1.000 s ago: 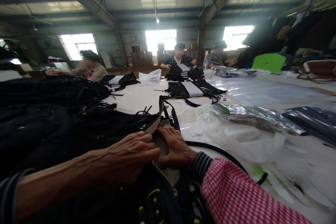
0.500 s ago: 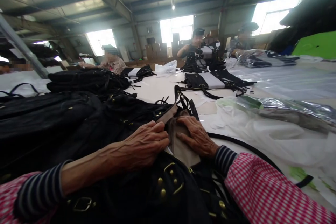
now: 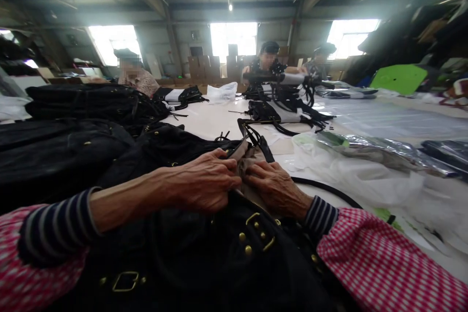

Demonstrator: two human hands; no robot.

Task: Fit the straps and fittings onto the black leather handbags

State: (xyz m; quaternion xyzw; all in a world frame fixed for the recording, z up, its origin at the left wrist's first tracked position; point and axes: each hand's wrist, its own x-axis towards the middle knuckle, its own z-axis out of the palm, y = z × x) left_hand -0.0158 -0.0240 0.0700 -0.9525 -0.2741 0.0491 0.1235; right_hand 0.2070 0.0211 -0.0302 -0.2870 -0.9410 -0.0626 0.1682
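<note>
A black handbag (image 3: 204, 263) with brass studs, buckles and a zip lies open in front of me, its beige lining (image 3: 239, 153) showing at the mouth. My left hand (image 3: 210, 180) is closed on the near edge of that opening, the fingertips partly hidden in the fold. Close beside it, my right hand (image 3: 276, 187) has its fingers curled into the lining, which bunches under them. The strap (image 3: 325, 185) of a bag curves out to the right past my right wrist. What lies deeper inside the bag is hidden.
More black bags (image 3: 54, 151) are piled along my left. Clear plastic bags (image 3: 365, 170) cover the table at right. Further bags wrapped with white bands (image 3: 288, 112) lie ahead, and several people work across the table. A green panel (image 3: 398, 79) stands at far right.
My right hand's fingers, earlier laid flat on the lining, are now curled into it. My left hand stays on the edge. The view has turned right and levelled; a person opposite has lifted a bag.
</note>
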